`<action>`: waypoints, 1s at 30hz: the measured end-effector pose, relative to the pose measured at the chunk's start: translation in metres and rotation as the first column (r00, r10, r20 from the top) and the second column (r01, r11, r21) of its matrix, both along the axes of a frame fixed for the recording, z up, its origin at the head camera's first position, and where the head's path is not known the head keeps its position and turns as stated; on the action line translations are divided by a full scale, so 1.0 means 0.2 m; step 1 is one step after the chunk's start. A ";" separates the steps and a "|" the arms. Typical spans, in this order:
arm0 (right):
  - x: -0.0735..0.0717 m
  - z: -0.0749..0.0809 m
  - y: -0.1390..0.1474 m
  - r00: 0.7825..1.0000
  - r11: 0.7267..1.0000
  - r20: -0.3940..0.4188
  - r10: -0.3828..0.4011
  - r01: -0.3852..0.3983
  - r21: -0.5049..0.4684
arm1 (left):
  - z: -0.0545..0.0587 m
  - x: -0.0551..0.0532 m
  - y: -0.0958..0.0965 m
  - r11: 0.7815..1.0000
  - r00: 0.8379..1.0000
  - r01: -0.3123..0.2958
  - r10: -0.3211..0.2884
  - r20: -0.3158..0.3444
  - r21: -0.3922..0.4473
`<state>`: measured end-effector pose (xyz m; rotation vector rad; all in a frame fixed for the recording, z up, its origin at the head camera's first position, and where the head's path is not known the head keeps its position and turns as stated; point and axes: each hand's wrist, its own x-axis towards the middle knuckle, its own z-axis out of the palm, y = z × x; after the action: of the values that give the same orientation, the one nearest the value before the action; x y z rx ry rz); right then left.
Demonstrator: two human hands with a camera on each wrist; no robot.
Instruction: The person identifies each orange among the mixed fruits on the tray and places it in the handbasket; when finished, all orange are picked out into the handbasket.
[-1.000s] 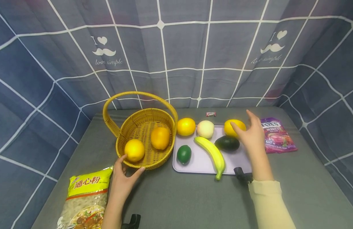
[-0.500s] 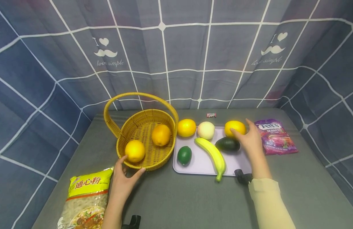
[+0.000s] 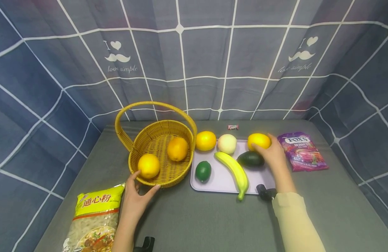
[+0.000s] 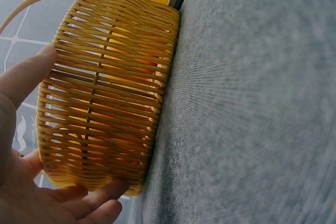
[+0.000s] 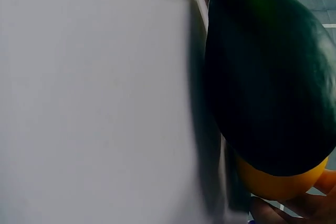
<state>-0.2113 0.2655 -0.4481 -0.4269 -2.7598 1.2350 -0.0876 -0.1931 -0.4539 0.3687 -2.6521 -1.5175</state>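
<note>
My left hand (image 3: 135, 197) grips the near left side of the yellow wicker basket (image 3: 181, 176). In the left wrist view the thumb lies on its rim and the other fingers bend against its side. Two orange-yellow round fruits, one at the left (image 3: 148, 166) and one at the right (image 3: 177, 149), lie inside the basket. Over the back right of the lilac tray (image 3: 219, 185), my right hand (image 3: 274, 155) holds an oval yellow fruit (image 3: 259, 140) between thumb and fingers. A dark avocado (image 3: 251, 159) lies just in front of that fruit and partly hides it in the right wrist view.
Also on the tray are a banana (image 3: 234, 171), a green lime-like fruit (image 3: 203, 171), a pale round fruit (image 3: 227, 144) and another yellow fruit (image 3: 205, 140). A candy bag (image 3: 302, 150) lies right, a pasta bag (image 3: 97, 217) left, a small wrapped sweet (image 3: 233, 127) behind.
My right hand has lowered onto the oval yellow fruit, its thumb and fingers closing in around it. The left hand stays at the basket.
</note>
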 end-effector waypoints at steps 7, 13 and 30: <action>-0.01 -0.01 0.01 1.000 1.000 -0.010 -0.004 0.004 0.025 | 0.00 0.00 0.00 1.000 1.000 0.000 0.000 0.008 0.002; 0.00 -0.01 0.01 0.999 0.999 -0.040 -0.024 0.026 0.047 | -0.01 0.00 0.00 1.000 1.000 0.003 -0.003 -0.012 -0.004; 0.04 0.09 -0.05 0.987 0.995 -0.131 -0.096 0.096 -0.001 | -0.01 0.00 0.00 1.000 1.000 0.006 -0.006 -0.018 0.006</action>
<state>-0.2027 0.2554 -0.4307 -0.4558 -2.6006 1.1887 -0.0878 -0.1931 -0.4549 0.3462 -2.6380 -1.5233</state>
